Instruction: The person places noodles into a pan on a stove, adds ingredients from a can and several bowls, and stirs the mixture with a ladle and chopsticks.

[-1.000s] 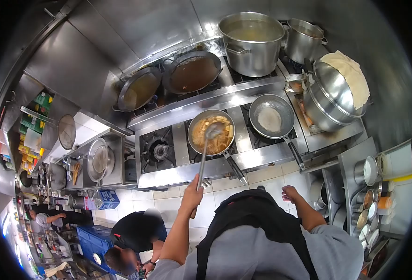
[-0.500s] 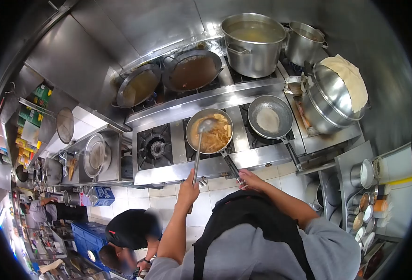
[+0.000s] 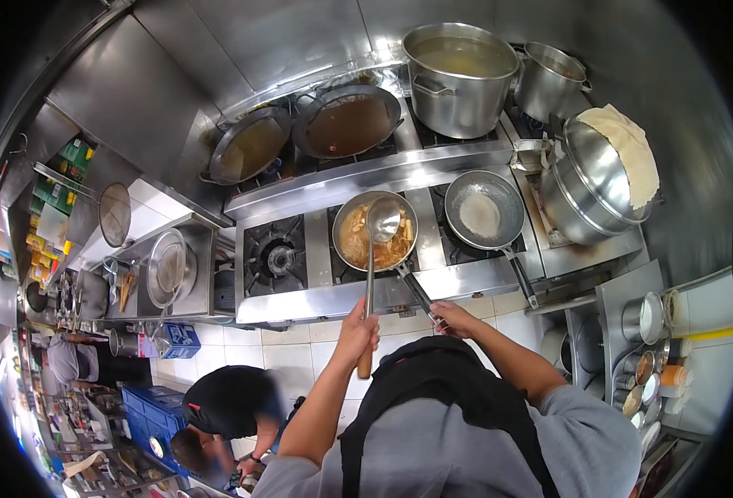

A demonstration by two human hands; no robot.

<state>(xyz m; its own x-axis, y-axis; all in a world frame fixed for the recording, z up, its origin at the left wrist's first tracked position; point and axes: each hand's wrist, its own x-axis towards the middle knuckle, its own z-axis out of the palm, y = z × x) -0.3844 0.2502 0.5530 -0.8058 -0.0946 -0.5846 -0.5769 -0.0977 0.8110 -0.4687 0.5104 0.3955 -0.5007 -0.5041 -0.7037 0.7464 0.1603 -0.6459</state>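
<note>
My left hand is wrapped round the long handle of a ladle, whose metal bowl hangs over the frying pan. Brown sauce with pale pieces, the food, covers the pan's floor. My right hand is closed on the end of this pan's black handle, which points toward me. To the right, a second frying pan rests on its burner with a pale layer inside, its handle untouched.
Behind stand two dark woks of liquid, a large stockpot and a smaller pot. A lidded steamer sits at right. An unlit-looking burner lies left. A person in black bends down at lower left.
The ladle's bowl has come up from the food and shifted slightly right, and my left hand has moved right with it. My right hand stays on the pan handle.
</note>
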